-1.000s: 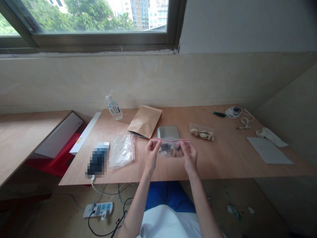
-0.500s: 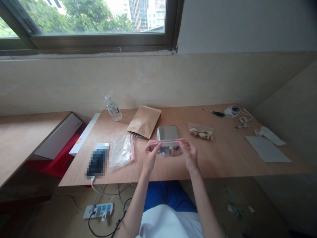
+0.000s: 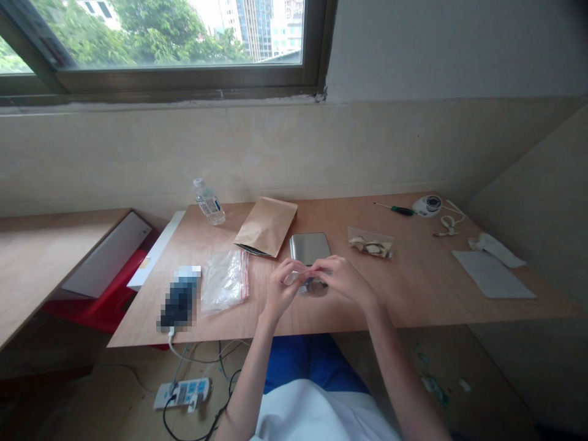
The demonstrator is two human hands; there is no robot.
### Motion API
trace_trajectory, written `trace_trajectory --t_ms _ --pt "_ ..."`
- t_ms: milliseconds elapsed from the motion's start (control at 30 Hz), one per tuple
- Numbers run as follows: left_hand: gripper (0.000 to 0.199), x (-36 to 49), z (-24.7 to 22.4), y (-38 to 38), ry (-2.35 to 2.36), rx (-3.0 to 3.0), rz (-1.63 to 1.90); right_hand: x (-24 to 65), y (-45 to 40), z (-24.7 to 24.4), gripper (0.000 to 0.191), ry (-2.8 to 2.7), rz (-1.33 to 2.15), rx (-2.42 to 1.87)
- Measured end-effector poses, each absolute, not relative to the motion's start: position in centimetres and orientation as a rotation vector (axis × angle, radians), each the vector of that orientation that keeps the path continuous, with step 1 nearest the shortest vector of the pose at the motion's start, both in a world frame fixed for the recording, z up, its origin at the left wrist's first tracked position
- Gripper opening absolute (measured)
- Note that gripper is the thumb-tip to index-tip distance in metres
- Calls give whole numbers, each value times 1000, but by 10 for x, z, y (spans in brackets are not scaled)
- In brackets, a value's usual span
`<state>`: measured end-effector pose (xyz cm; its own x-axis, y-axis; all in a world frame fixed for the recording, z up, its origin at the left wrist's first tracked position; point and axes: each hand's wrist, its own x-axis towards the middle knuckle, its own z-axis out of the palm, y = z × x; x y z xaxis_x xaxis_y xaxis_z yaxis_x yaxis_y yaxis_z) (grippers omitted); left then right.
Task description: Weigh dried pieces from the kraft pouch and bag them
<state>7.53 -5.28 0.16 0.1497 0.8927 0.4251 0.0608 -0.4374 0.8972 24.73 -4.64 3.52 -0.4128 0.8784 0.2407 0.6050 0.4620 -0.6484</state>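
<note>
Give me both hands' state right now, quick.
Left hand: closed, pinching the top edge of a clear zip bag.
Right hand: closed, pinching the same edge.

Red-edged clear bag [image 3: 316, 288] (brown pouch [image 3: 267, 225])

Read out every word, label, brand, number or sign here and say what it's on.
No text is readable.
Plastic bottle: its label is too small and blurred.
Power strip: any markings are too small.
Held zip bag: partly hidden, nothing legible.
</note>
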Motion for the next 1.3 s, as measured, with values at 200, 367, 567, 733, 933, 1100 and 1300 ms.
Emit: trace_trajectory --t_ms 200,367,567,733,933,1100,1300 --pt "13 77 0 -54 951 1611 1394 242 -48 33 20 -2162 491 -1291" --pt "11 70 -1 -52 1005 1527 1470 245 -48 27 15 -2106 499 -1284" --pt "12 67 -4 -52 1035 1518 1476 250 -51 24 22 -2107 376 -1362" --pt "14 66 -5 -53 1079 1485 1495 257 -52 25 20 -2123 481 -1316" --pt "20 64 -10 -53 1131 1377 1515 264 -55 22 18 -2067 422 -1360" --pt "24 71 -11 -53 1121 1202 1611 270 -58 22 19 -1999 492 -1339" --pt "25 85 -16 -48 981 954 1601 276 -62 21 19 -1811 620 -1340"
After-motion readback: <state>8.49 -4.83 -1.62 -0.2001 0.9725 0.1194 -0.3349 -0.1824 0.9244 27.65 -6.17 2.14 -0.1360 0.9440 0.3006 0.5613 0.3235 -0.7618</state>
